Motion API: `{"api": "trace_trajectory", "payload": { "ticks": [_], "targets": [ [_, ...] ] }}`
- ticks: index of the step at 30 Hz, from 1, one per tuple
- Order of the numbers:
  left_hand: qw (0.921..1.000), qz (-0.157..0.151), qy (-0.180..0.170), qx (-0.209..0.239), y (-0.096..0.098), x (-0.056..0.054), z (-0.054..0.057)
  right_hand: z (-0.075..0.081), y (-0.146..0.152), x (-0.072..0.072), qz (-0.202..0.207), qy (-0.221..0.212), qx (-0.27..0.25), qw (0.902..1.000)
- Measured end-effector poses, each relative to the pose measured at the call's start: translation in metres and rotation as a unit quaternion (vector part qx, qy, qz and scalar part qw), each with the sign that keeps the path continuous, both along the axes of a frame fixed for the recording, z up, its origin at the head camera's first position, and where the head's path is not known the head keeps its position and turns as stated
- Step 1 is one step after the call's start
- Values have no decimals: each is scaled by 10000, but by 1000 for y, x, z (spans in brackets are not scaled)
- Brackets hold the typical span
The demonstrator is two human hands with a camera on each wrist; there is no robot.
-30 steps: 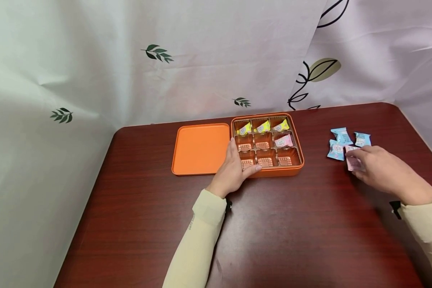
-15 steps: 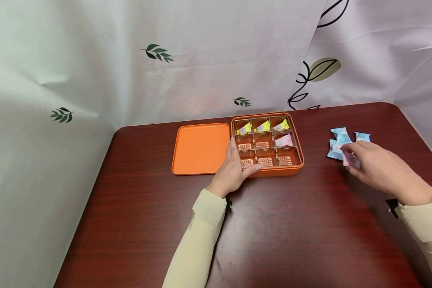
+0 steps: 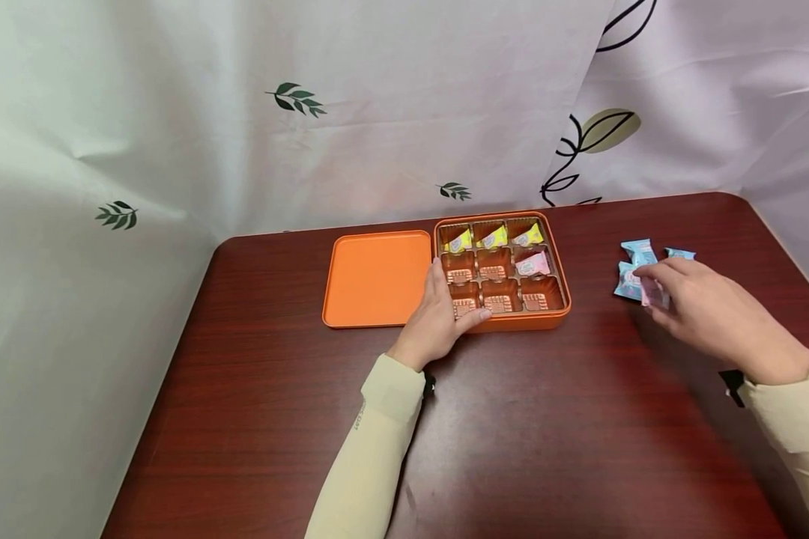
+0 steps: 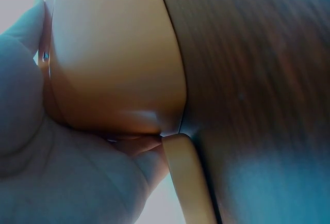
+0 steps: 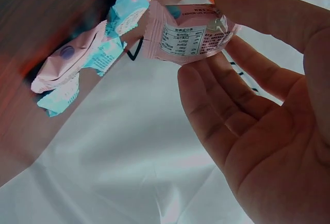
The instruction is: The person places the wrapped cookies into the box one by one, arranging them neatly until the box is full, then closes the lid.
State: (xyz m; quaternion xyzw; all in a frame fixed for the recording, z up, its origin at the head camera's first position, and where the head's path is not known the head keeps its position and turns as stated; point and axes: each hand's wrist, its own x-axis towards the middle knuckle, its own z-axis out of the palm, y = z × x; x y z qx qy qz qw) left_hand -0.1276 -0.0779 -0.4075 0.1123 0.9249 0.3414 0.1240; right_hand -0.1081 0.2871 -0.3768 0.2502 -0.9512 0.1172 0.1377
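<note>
An orange box [image 3: 526, 322] with a brown compartment tray sits near the back of the table. Yellow-wrapped candies [image 3: 494, 238] lie in its back row, and a pink-wrapped candy [image 3: 532, 263] in the right compartment of the middle row. My left hand [image 3: 431, 322] rests against the box's front left corner, fingers along the left side, thumb over the front rim. To the right, my right hand [image 3: 721, 318] pinches another pink-wrapped candy [image 5: 185, 35] between thumb and fingertips. Blue-wrapped candies [image 3: 639, 252] lie beside it; the right wrist view shows one more pink candy [image 5: 69, 59] among them.
The orange lid [image 3: 377, 281] lies flat to the left of the box. A dark red wooden table [image 3: 546, 419] carries everything. White cloth [image 3: 377, 112] with a leaf print hangs behind its back edge.
My right hand has drawn the pink-wrapped candy slightly left and up beside the blue ones, overlapping more of them. The left hand and the box stay in place.
</note>
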Motion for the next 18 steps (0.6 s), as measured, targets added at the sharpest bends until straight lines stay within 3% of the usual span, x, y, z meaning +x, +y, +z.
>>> {"api": "trace_trajectory", "payload": {
  "ticks": [7, 18],
  "targets": [
    [10000, 24, 31, -5, 0, 1, 0, 4, -5, -2, 84, 194, -151, 9997],
    [10000, 9, 84, -2, 0, 0, -1, 8, -11, -4, 30, 4, -206, 9998]
  ]
}}
